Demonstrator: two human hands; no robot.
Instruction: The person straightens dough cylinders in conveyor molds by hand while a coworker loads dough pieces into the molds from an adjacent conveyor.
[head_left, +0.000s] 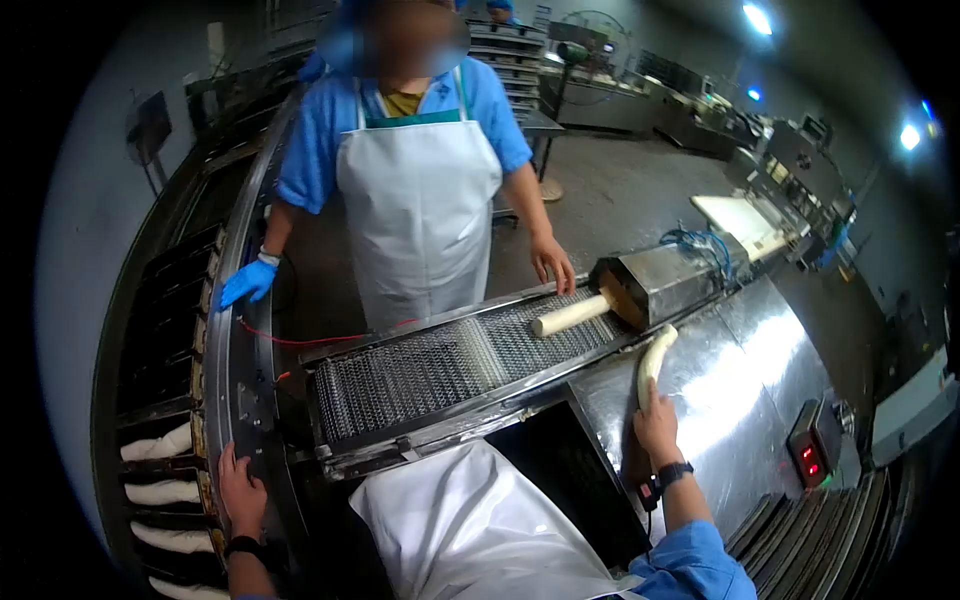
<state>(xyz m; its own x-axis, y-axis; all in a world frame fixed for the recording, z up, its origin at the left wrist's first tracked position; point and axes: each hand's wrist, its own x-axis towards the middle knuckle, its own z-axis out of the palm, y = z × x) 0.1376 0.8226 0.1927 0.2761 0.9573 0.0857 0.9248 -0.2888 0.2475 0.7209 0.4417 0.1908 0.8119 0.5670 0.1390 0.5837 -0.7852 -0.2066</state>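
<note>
My right hand [657,428] grips the lower end of a long pale dough roll [656,358] over the shiny steel table. The roll points away from me and bends slightly at its far end. My left hand [242,492] rests with fingers stretched out on the metal rail [236,385] and holds nothing. Left of it, several dough pieces [166,492] lie in the dark slots of a mould line. Another dough roll [572,315] is on the mesh conveyor belt [400,382], partly inside the metal housing [680,280].
Across the conveyor stands a co-worker in a white apron [420,200], with a blue-gloved hand [250,284] at the rail and a bare hand [553,262] by the belt. A red digital display [810,460] and stacked dark trays [815,545] are at my right.
</note>
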